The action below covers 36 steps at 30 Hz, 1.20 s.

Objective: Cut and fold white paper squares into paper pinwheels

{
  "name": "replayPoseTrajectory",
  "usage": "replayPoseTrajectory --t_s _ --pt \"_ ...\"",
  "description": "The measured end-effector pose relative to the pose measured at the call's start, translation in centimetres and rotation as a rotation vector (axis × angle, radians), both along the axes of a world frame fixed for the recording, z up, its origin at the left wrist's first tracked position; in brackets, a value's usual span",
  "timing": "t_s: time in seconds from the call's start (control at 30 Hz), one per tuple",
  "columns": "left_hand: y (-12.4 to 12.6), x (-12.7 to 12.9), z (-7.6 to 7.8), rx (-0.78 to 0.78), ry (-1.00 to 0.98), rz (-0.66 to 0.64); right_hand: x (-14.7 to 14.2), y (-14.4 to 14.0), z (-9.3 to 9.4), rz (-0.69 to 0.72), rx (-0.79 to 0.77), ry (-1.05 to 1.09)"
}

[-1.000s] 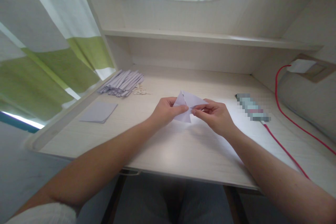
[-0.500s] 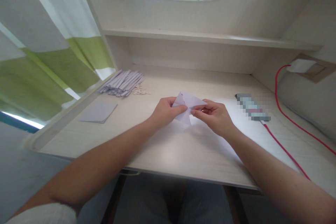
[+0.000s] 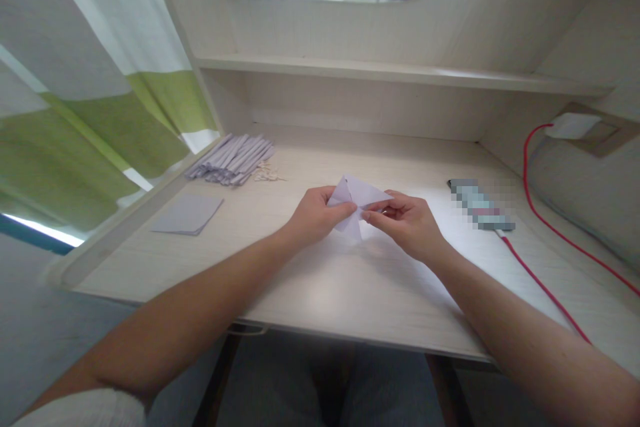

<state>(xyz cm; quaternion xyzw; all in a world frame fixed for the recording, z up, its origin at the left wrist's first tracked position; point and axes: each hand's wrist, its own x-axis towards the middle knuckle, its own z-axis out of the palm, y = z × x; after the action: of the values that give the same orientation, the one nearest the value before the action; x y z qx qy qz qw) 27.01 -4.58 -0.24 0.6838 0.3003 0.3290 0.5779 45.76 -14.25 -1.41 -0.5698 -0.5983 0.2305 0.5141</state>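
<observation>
A pale lilac piece of folded paper with pointed flaps is held above the middle of the desk. My left hand grips its left side, thumb pressed across the front near the centre and fingers behind. At the right, my right hand pinches the paper near its centre between thumb and index finger. One flap points down between the two hands. The fingers behind the paper are partly hidden.
On the desk, a pile of rolled paper sticks lies at back left beside small pale bits. Flat paper sheets lie nearer. A phone with a red cable is at right. A shelf spans the back.
Both hands stay almost in place on the paper. The lower flap has shifted very slightly to the left.
</observation>
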Motion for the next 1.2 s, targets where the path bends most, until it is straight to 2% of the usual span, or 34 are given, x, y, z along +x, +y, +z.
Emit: replayPoseTrajectory --t_s 0.2,0.33,0.53,0.7,0.9,1.03,1.2 --pt "0.0 0.0 0.2 -0.014 0.006 0.028 0.1 0.0 0.4 -0.045 0.045 0.006" --pt "0.0 0.1 0.4 -0.052 0.007 0.030 0.3 -0.2 1.1 -0.128 0.183 0.063" --pt "0.1 0.1 0.6 -0.094 0.032 0.023 -0.2 -0.9 2.2 -0.050 0.337 -0.017" --pt "0.3 0.1 0.3 -0.113 0.027 -0.037 -0.2 -0.8 2.0 0.021 0.270 -0.051" --pt "0.3 0.1 0.2 -0.073 0.072 -0.091 -0.2 -0.6 1.6 -0.003 0.235 -0.060" --pt "0.3 0.0 -0.1 -0.054 0.074 -0.149 -0.1 -0.4 1.3 -0.023 0.129 0.040" --pt "0.7 -0.1 -0.5 -0.073 0.075 -0.197 0.1 -0.2 1.2 0.066 0.046 0.156"
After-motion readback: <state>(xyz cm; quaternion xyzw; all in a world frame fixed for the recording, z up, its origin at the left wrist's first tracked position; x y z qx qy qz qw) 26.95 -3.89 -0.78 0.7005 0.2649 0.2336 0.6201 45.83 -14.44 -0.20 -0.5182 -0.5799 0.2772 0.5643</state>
